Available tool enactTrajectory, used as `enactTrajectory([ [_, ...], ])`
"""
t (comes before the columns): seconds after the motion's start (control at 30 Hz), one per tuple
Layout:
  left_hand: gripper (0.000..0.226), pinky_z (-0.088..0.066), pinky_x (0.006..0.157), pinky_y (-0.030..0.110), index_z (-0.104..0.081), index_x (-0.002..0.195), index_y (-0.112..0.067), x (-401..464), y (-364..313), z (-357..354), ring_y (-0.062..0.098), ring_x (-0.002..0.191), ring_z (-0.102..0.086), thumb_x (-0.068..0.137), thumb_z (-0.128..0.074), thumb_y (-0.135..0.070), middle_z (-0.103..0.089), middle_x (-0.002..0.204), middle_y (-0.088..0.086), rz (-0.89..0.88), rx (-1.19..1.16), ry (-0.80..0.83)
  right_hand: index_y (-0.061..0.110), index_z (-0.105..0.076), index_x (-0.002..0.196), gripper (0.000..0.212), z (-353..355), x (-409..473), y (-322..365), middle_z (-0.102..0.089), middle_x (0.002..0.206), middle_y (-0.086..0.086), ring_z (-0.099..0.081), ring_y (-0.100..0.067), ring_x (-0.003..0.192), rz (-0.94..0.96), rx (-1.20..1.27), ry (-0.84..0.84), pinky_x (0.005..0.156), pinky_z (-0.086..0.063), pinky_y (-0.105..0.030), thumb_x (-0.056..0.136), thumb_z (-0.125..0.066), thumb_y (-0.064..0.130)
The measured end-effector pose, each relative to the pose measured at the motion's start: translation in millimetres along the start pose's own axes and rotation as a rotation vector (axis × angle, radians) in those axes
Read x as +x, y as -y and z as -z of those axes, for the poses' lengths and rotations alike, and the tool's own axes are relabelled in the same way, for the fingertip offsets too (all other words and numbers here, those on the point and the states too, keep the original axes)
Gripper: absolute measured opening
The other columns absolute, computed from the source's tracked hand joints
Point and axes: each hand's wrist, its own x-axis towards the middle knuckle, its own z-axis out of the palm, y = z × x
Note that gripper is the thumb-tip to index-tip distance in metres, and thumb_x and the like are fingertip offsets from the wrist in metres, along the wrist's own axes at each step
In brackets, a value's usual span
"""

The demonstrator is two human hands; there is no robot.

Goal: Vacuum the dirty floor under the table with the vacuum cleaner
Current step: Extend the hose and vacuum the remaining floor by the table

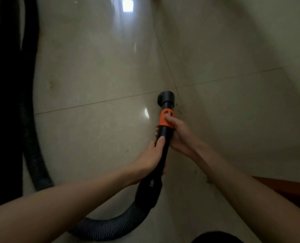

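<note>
A black vacuum wand [165, 142] with an orange collar [165, 120] points away from me, its round nozzle [166, 98] down on the glossy beige tile floor [96, 71]. My right hand [178, 135] grips the wand at the orange collar. Lower on the tube, my left hand [150, 159] wraps round it. Dark specks of dirt [181, 110] lie on the tile just right of the nozzle. The ribbed black hose [110, 228] curves from the wand toward the bottom and left.
The hose [31, 146] loops up along the left side beside a dark upright shape [7, 102]. A brown wooden edge [289, 188] shows at the lower right. More dirt specks [208, 181] trail along the floor near my right forearm. A window's glare [128, 4] reflects at the top.
</note>
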Motion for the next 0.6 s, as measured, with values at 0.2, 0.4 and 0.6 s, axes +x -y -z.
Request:
enactTrajectory([
  [0.2,0.042,-0.041,0.046,0.028,-0.043,0.077,-0.012,2.0,25.4,-8.3,0.024,0.044,-0.049,0.099,-0.028,-0.043,-0.049,0.058,0.014,-0.107,0.003,-0.086,0.003,-0.049,0.088,0.031,4.9,14.2,-32.1,-0.051,0.064,-0.009,-0.054,-0.013,0.043,0.173,-0.052,-0.164,0.043,-0.047,-0.020,0.098,-0.049,0.032],
  [0.4,0.044,-0.044,0.046,0.024,-0.048,0.100,-0.004,0.5,16.2,-31.4,0.021,0.050,-0.053,0.099,-0.030,-0.045,-0.052,0.067,0.012,-0.061,0.119,0.081,0.004,-0.047,0.078,0.042,38.0,13.9,-24.1,-0.046,0.059,-0.007,-0.050,-0.013,0.037,0.198,0.066,-0.261,0.038,-0.044,-0.020,0.098,-0.045,0.041],
  [0.6,0.047,-0.050,0.055,0.027,-0.050,0.107,-0.006,6.9,13.9,-38.0,0.022,0.057,-0.058,0.098,-0.030,-0.048,-0.058,0.071,0.010,-0.091,0.158,0.171,0.004,-0.045,0.082,0.037,46.8,10.0,-7.2,-0.044,0.064,-0.007,-0.047,-0.014,0.037,0.216,0.073,-0.356,0.036,-0.040,-0.018,0.099,-0.043,0.037],
])
